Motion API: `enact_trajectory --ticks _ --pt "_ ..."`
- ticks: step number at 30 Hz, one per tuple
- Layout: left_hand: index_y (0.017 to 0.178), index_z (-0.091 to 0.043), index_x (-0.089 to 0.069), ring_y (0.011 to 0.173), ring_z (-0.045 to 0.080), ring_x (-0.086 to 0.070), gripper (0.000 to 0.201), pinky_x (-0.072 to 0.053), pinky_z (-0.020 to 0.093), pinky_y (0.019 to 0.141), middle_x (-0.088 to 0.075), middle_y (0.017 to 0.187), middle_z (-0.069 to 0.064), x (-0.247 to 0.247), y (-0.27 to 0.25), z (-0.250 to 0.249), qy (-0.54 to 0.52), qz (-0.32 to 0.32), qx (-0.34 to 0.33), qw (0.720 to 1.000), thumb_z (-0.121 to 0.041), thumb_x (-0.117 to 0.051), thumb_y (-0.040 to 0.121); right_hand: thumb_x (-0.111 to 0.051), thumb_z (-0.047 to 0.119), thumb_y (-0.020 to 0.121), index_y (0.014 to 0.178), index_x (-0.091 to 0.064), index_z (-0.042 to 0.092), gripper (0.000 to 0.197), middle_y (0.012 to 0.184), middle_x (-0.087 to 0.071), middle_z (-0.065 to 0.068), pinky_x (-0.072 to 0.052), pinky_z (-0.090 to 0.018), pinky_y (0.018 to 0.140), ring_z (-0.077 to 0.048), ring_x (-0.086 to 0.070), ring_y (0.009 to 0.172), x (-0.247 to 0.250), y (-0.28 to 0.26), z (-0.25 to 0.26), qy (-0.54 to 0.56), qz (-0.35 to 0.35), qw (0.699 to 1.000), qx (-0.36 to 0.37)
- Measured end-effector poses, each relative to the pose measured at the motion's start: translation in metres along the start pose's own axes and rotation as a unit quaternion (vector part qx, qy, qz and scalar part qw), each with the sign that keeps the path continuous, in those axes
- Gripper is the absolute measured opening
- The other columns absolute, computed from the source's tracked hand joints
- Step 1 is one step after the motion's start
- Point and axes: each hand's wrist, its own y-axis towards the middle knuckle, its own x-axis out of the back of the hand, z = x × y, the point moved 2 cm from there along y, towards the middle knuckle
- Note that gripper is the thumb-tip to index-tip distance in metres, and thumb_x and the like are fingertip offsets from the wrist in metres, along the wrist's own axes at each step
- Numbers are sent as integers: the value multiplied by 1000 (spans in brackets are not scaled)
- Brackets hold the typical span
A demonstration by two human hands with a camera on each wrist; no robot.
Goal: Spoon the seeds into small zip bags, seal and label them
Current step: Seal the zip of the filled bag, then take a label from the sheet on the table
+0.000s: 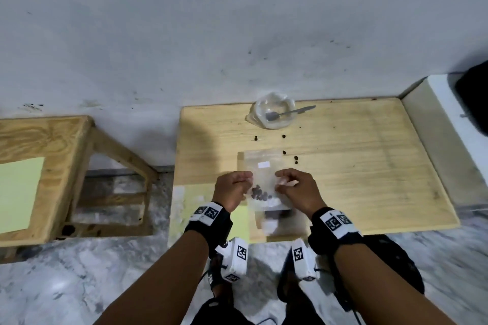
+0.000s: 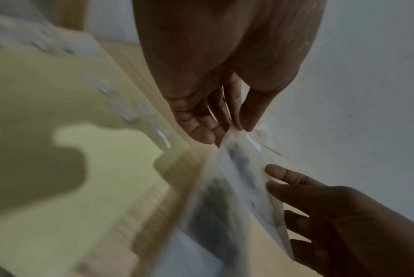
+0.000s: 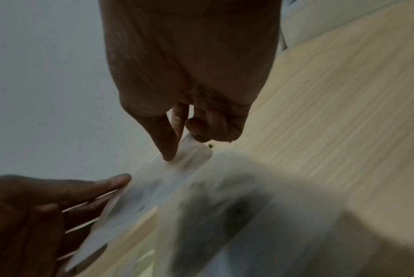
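Note:
A clear zip bag [image 1: 265, 202] with dark seeds [image 1: 260, 194] in it hangs just above the wooden table [image 1: 369, 166], held from both sides. My left hand [image 1: 247, 183] pinches its left top edge between thumb and fingers, and my right hand [image 1: 280, 184] pinches the right top edge. The left wrist view shows the left fingertips [image 2: 234, 127] on the blurred bag [image 2: 237, 178]. In the right wrist view, the thumb and fingers of my right hand [image 3: 184, 148] nip the bag's strip [image 3: 168, 180]. Another clear bag with a white label [image 1: 263, 164] lies flat just beyond my hands.
A clear bowl [image 1: 286, 120] with a metal spoon [image 1: 287, 113] in it stands at the table's back edge. Loose seeds [image 1: 284, 136] dot the wood between bowl and bags. A pale green sticker sheet [image 1: 182, 200] lies at the front left. A wooden stool [image 1: 52, 140] stands on the left.

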Motion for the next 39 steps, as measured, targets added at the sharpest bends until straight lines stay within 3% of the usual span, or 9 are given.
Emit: enact_trajectory --ticks 5,11,17,21,23,24,28,34,39 --pt "118 -10 -65 103 29 -67 38 -58 41 89 -65 118 8 -139 12 -3 11 71 47 996 -2 -73 82 -75 9 79 109 -71 25 34 116 -67 -2 -48 -27 89 -22 -63 107 112 3 -55 -89 -78 992 -34" --pt "134 -10 -53 110 33 -65 52 -55 44 94 -62 127 11 -292 12 6 53 130 85 986 -9 -71 85 -74 18 80 123 -67 23 43 131 -57 -5 -48 -33 93 -27 -60 117 223 4 -120 -169 -115 974 -97" --pt "132 -12 -56 114 32 -63 50 -52 44 96 -63 126 11 -346 10 11 113 144 102 978 -15 -72 84 -73 38 85 129 -62 28 47 138 -49 -3 -50 -38 90 -30 -60 116 262 9 -158 -234 -86 964 -91" --pt "127 -16 -59 105 31 -64 49 -55 40 81 -63 123 9 -344 7 7 123 140 98 978 -20 -73 80 -75 41 82 133 -58 30 55 147 -36 2 -50 -37 85 -30 -63 108 265 9 -160 -240 -76 963 -95" --pt "123 -19 -61 105 29 -64 53 -55 39 84 -64 119 6 -333 4 -2 134 129 77 980 -29 -72 72 -77 33 80 131 -57 31 55 147 -35 5 -51 -35 79 -29 -65 99 261 6 -152 -228 -110 965 -71" --pt "120 -20 -62 103 28 -65 50 -55 38 85 -64 114 4 -327 3 -5 131 123 64 982 -30 -71 71 -75 25 79 127 -59 30 50 143 -39 6 -51 -34 76 -28 -66 95 257 4 -146 -213 -129 967 -47" --pt "99 -18 -64 67 19 -60 15 -43 24 54 -65 91 1 -279 -4 -14 66 62 8 996 -9 -67 88 -67 7 80 96 -65 33 30 107 -65 12 -41 -20 78 -15 -64 98 210 -4 -107 -104 -120 986 42" --pt "96 -19 -71 70 13 -63 9 -48 18 67 -69 87 -5 -167 -20 -17 134 -112 -90 981 -14 -66 90 -71 27 84 95 -61 36 17 96 -66 12 -51 -31 79 -17 -65 95 110 -15 -69 -92 23 995 44" --pt "91 -25 -69 86 17 -60 7 -50 30 81 -63 106 -2 -85 -31 12 171 -200 -63 963 -20 -69 86 -72 57 81 118 -57 32 47 115 -56 12 -48 -29 83 -14 -62 101 47 -27 -55 -182 38 983 0"
